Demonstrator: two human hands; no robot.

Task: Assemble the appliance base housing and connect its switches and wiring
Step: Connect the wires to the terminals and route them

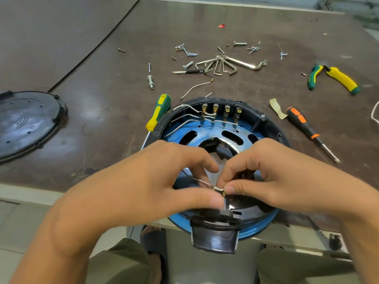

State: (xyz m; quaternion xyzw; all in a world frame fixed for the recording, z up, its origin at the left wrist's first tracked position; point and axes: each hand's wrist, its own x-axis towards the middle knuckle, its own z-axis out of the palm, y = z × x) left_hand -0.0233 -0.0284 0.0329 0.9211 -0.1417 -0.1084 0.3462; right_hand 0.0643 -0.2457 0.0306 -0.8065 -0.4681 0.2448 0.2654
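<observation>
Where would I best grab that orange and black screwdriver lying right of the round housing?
Probably the thick handle of the orange and black screwdriver, from above and from its right: it lies flat on the table, thin shaft pointing toward you, and a beige strip crowds the handle's left side.
</observation>
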